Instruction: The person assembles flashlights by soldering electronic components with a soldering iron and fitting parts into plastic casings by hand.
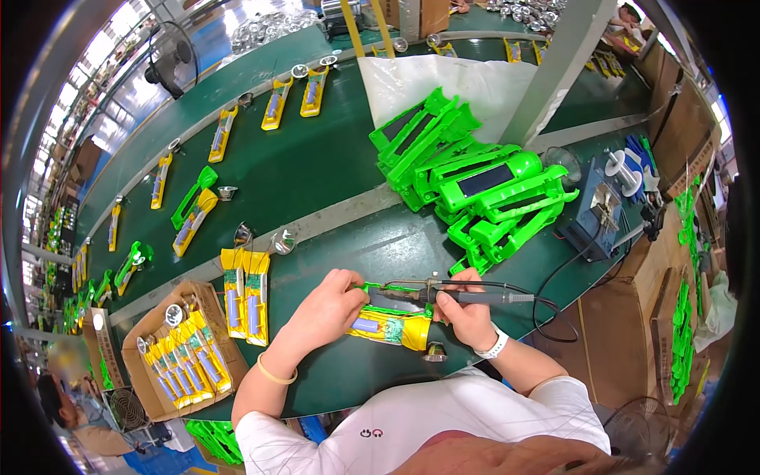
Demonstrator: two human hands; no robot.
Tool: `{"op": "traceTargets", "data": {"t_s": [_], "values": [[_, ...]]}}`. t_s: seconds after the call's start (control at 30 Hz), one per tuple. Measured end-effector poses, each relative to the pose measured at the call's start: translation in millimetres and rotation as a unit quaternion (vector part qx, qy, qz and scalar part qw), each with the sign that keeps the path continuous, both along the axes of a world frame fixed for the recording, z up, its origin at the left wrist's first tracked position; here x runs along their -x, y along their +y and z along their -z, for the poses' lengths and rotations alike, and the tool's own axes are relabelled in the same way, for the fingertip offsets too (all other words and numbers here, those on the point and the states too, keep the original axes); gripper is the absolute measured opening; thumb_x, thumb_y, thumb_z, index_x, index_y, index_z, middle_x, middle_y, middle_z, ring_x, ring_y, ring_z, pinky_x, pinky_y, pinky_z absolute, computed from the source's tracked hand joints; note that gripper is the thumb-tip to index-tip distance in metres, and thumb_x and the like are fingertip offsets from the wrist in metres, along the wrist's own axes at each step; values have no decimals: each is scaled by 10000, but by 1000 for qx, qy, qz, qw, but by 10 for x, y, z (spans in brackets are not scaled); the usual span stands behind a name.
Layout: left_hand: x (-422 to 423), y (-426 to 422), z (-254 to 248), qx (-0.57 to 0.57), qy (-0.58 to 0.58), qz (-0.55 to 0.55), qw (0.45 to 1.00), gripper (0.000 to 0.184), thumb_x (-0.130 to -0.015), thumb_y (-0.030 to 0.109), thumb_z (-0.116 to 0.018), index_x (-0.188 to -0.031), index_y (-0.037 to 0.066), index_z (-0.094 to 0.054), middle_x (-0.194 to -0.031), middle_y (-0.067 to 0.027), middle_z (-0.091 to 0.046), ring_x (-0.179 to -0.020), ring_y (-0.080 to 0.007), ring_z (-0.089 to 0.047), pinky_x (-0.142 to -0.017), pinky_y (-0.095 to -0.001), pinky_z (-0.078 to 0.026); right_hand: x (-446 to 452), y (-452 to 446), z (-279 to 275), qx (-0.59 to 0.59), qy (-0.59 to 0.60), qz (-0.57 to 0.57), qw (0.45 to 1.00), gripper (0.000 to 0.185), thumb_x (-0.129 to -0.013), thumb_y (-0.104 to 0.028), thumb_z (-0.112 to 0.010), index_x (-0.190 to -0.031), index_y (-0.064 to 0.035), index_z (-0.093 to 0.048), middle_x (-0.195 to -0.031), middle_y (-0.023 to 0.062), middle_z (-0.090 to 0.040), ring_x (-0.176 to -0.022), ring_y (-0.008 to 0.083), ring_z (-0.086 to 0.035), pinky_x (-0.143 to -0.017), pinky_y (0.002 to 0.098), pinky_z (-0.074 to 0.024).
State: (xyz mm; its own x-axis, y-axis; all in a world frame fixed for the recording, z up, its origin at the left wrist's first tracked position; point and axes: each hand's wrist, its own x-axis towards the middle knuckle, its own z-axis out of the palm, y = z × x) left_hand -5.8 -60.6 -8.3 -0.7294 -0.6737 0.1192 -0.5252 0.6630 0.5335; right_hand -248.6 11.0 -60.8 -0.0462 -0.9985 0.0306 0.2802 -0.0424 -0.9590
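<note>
My right hand (467, 313) is closed around a soldering iron (491, 298), its tip pointing left. Beneath the tip lies a green plastic shell (396, 304) with a dark panel. My left hand (336, 305) is closed at the shell's left end; its fingertips hide exactly what they pinch. Against the shell's near side sits a yellow casing (408, 331) with a blue cylindrical cell and a green circuit board. A silver reflector cup (434, 352) lies by the casing's right end. Left of my left hand, two more yellow casings (255, 297) lie side by side.
Green shells (483, 182) are heaped beyond my right hand. A soldering station (594, 218) and a solder spool (624, 172) stand at right. At left is a cardboard box (150, 332) of yellow casings. More casings line the green conveyor (261, 174); a grey post (558, 71) rises behind.
</note>
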Motion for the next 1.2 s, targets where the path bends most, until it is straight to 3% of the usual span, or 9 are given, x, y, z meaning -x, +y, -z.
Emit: {"op": "traceTargets", "data": {"t_s": [0.13,0.23,0.5,0.6,0.7,0.83,1.03,1.13,1.2], "values": [[31,-19,-27,-16,-5,14,1000,112,-745,12,-622,-856,5,-632,-967,-122,-541,-906,-291,-534,-795,-359,-475,50,43,-1,-20,-30,-22,999,277,-874,-10,-595,-1031,-52,-372,-875,46,-502,-646,88,-546,-550,230,-480],[45,-20,-43,-21,-14,15,1000,108,-741,16,-632,-849,17,-629,-961,-113,-543,-907,-282,-538,-786,-354,-481,23,38,-2,-7,-1,-8,1000,279,-875,-22,-586,-1011,-63,-346,-800,64,-534,-589,111,-544,-504,242,-453],[-8,-23,-58,-15,-33,27,999,97,-732,18,-646,-823,42,-619,-923,-95,-551,-872,-277,-551,-755,-351,-488,-13,71,-9,-24,-1,-28,999,285,-855,-31,-628,-1011,-56,-391,-850,28,-511,-669,59,-530,-546,214,-446],[11,-23,-53,-24,-7,27,999,103,-743,20,-608,-844,23,-628,-899,-109,-536,-870,-288,-523,-768,-361,-470,39,58,67,18,78,-47,996,274,-871,3,-574,-1022,-63,-355,-859,49,-509,-633,96,-551,-532,243,-474],[24,-31,-84,-11,-21,34,999,112,-725,21,-644,-832,39,-614,-904,-91,-538,-855,-273,-533,-752,-354,-478,12,91,-79,-46,59,-29,997,269,-851,-83,-651,-983,-43,-420,-799,9,-530,-693,55,-523,-574,222,-415],[31,-29,-99,-7,-33,27,999,136,-707,19,-664,-825,50,-605,-911,-78,-537,-858,-263,-535,-760,-343,-478,15,96,-28,-10,146,-7,989,259,-841,-138,-671,-950,-30,-462,-759,13,-534,-673,79,-502,-591,251,-414],[28,-31,-86,-8,-28,27,999,141,-705,17,-664,-830,54,-612,-915,-76,-541,-855,-260,-531,-776,-343,-472,22,100,-64,-15,180,-12,984,252,-842,-140,-672,-943,-33,-468,-735,10,-517,-645,72,-477,-568,239,-402],[27,-41,-69,-15,-33,27,999,138,-709,18,-660,-833,56,-614,-910,-75,-546,-851,-260,-532,-778,-341,-468,64,78,-42,31,235,-37,971,244,-866,-53,-622,-956,-35,-396,-769,23,-552,-605,57,-570,-523,205,-457],[31,-44,-66,-16,-34,27,999,134,-711,20,-658,-833,56,-615,-906,-74,-548,-847,-260,-532,-777,-339,-466,38,89,-42,8,193,-18,981,246,-851,-111,-657,-942,-36,-441,-727,10,-526,-612,62,-502,-533,224,-414]]}}
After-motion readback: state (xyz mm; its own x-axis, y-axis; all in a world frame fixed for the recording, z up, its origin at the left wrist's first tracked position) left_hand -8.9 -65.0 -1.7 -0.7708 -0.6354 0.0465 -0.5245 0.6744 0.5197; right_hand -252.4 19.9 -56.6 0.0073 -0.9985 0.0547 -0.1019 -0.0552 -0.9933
